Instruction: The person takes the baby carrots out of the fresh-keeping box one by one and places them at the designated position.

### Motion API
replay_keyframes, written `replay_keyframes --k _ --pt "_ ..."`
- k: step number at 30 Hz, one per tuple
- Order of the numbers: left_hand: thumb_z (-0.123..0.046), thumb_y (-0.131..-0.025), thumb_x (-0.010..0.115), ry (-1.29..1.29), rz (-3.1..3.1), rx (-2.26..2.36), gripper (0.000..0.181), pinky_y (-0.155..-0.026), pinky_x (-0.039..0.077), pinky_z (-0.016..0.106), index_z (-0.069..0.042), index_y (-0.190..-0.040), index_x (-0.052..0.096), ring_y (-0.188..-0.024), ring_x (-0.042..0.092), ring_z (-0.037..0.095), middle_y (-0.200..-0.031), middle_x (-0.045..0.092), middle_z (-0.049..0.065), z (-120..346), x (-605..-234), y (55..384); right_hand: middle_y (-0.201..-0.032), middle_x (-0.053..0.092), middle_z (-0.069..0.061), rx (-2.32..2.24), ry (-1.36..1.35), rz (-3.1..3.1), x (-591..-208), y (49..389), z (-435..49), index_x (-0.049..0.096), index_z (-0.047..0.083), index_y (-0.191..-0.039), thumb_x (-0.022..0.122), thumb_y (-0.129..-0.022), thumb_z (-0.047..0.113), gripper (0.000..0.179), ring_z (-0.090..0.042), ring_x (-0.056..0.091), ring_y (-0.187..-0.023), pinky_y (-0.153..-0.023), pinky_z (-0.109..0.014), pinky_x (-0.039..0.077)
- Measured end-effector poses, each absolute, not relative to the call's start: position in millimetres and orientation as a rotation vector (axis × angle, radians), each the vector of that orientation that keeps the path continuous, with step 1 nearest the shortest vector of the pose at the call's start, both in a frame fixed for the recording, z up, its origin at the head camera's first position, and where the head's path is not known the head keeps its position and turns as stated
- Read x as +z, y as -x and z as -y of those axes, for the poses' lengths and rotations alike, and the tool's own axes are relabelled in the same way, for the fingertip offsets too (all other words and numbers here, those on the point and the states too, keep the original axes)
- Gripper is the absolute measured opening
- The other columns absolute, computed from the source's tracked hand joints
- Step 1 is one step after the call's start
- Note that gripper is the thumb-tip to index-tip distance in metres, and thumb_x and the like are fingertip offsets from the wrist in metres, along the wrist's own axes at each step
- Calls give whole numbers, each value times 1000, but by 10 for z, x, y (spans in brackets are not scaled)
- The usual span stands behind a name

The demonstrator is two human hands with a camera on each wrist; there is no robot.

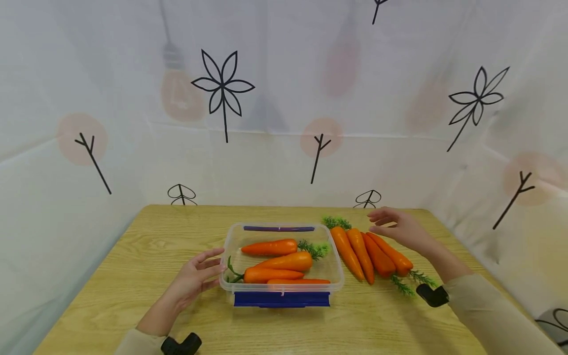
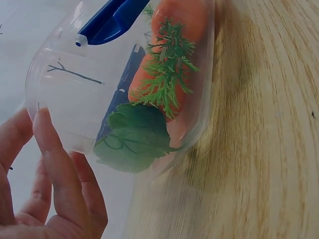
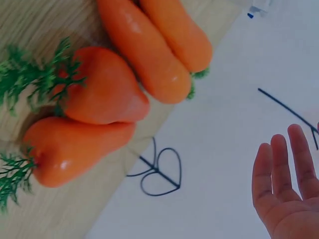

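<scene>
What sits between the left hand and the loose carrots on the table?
In the head view, the clear box, with carrots inside, sits between the left hand and the loose carrots.

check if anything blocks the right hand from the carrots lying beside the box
Nothing visible does: the right hand hovers near the loose carrots, apart from them, with no object in between.

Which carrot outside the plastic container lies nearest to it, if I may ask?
The leftmost carrot of the four outside; the other three lie farther right.
</scene>
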State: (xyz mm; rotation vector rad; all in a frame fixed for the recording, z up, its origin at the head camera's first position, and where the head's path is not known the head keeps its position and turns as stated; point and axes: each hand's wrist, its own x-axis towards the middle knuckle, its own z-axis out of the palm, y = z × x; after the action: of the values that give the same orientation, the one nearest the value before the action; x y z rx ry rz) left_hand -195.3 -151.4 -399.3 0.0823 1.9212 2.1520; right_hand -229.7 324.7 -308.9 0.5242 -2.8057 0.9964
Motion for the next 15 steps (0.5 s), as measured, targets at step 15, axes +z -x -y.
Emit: replay_keyframes --k 15 --pt "-13 -87 67 -55 -1930 2136 59 -77 52 29 -2 -138 40 -96 59 20 -119 51 13 1510 -3995 1952 -111 61 -9 1026 -742 2781 -2920 2384 -2766 61 6 -115 67 -87 20 31 -25 57 -98 -83 -39 50"
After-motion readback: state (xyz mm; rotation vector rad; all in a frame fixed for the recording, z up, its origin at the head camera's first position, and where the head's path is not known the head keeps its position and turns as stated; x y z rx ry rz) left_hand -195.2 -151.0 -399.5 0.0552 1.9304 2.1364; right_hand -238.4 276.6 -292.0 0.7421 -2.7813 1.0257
